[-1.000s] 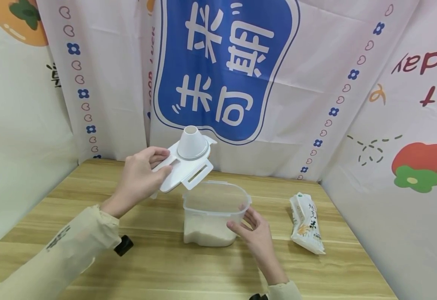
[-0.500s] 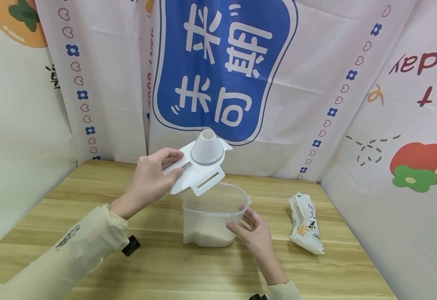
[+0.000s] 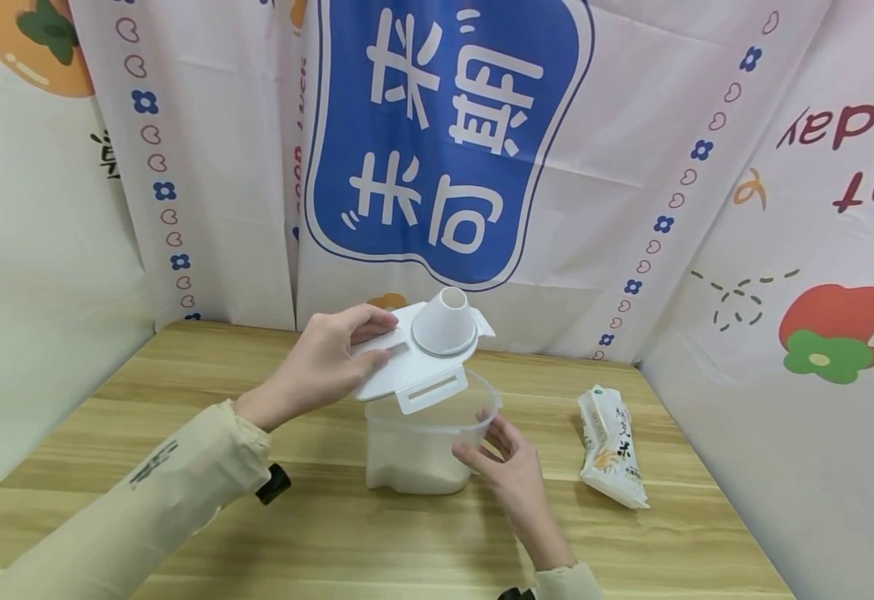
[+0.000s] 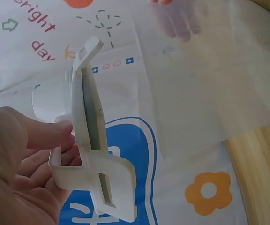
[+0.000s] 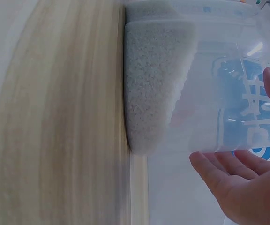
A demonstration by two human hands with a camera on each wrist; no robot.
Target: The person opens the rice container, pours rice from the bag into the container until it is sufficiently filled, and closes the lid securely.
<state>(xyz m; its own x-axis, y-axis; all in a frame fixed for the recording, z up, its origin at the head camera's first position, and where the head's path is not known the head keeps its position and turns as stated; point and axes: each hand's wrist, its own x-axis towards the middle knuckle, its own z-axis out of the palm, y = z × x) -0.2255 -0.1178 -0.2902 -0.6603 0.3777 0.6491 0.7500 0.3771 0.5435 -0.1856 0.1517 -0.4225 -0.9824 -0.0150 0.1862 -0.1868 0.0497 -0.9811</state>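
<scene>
My left hand (image 3: 324, 357) pinches the handle of a white lid (image 3: 410, 372) between thumb and fingers. A hollow white cone spout (image 3: 440, 325) rises from the lid, and slotted clips stick out at its sides. Tilted, the lid hangs just over the open rim of a clear plastic container (image 3: 410, 446). White rice grains (image 5: 158, 70) fill the lower part of that container, sloping inside it. At the container's right wall, my right hand (image 3: 513, 462) holds on with the thumb in front and the fingers partly hidden behind.
A white printed rice bag (image 3: 612, 446) lies on the wooden table (image 3: 317, 533), right of the container. Printed cloth (image 3: 242, 208) hangs behind the table, with more printed walls on both sides.
My left hand has carried the lid to the right and lower, from left of the container to over its opening. The right hand and container stay in place.
</scene>
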